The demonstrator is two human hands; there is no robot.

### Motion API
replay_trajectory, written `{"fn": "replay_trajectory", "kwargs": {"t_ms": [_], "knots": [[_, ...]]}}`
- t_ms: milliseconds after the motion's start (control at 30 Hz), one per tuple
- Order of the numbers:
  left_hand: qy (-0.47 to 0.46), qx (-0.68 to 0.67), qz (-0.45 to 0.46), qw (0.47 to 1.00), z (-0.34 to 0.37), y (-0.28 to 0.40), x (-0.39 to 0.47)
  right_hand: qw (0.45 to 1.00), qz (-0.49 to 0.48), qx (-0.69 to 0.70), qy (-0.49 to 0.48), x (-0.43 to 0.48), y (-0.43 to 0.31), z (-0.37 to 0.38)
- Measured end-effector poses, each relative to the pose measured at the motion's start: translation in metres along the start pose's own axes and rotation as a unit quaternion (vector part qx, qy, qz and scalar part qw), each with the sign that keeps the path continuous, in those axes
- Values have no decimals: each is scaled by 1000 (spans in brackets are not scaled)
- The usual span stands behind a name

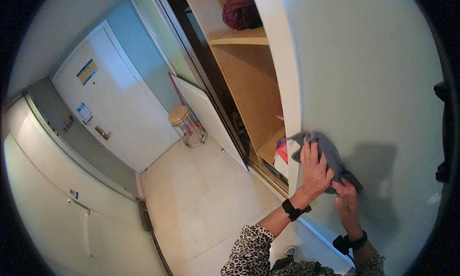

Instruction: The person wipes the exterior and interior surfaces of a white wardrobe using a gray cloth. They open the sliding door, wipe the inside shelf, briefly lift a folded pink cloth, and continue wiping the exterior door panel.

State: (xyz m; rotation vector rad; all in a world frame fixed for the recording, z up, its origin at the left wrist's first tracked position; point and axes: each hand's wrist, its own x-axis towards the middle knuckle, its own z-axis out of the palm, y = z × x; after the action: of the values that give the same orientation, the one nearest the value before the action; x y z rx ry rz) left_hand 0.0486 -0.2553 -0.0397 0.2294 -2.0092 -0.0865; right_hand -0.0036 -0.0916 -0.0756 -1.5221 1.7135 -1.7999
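Observation:
A grey cloth [334,150] lies bunched against the pale wall [359,78], beside the white edge of a wardrobe opening. My left hand [312,170] holds it to the wall with fingers spread over its upper part. Lower down and to the right, my right hand [348,200] has its fingers on the cloth's lower end; this hand is slightly blurred. Both wrists wear black bands. Part of the cloth is hidden behind my fingers.
Left of the wall stands an open wardrobe [244,75] with a dark red bundle [241,12] on a shelf and items at its bottom. A white panel [212,121] leans nearby, next to a wire-framed stool [179,115]. Further off are a white door [107,85] and a glossy cabinet [46,190].

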Motion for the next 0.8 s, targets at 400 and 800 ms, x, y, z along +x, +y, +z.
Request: {"fn": "replay_trajectory", "kwargs": {"t_ms": [400, 800], "knots": [[66, -26, 258, 963, -11, 193, 148, 948, -56, 211, 233, -42, -81, -115], [-97, -276, 416, 861, 12, 389, 159, 873, -118, 92, 465, -155, -99, -237]]}}
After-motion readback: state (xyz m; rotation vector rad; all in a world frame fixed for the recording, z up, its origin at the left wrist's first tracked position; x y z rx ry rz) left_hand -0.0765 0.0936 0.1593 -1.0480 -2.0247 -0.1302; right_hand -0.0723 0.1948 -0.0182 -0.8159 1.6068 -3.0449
